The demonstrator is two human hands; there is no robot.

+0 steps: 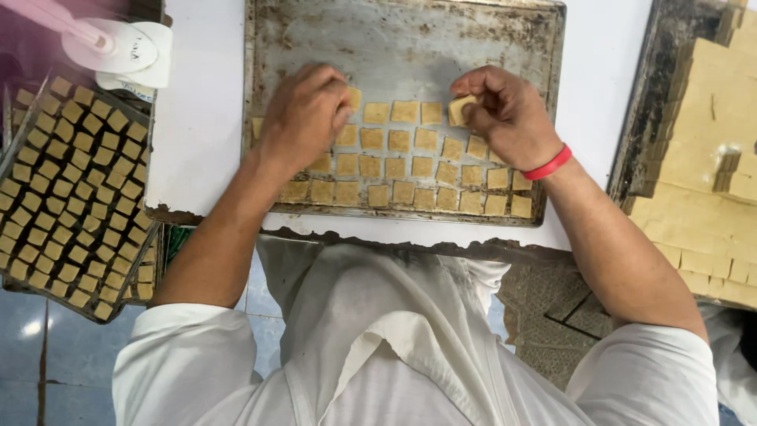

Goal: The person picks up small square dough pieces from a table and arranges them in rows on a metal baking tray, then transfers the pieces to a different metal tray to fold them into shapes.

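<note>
Now right hand (509,114) pinches dough square (460,109) above metal baking tray (402,47); left hand (303,118), fingers curled, presses square in row, grip hidden. Best: set piece flush beside last, gaps even.

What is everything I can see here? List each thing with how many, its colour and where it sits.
Worn metal baking tray: one, grey and stained, centre of the white table.
Square tan dough pieces: several dozen, in rows on the near half of that tray.
White table top: one, chipped along the near edge.
Dark tray filled with dough squares: one, lower left.
Slab of cut tan dough: one, right edge.
White round device: one, upper left.
Red wristband: one, right wrist.
Left hand: resting on the squares.
Right hand: fingers pinching one dough square.
</note>
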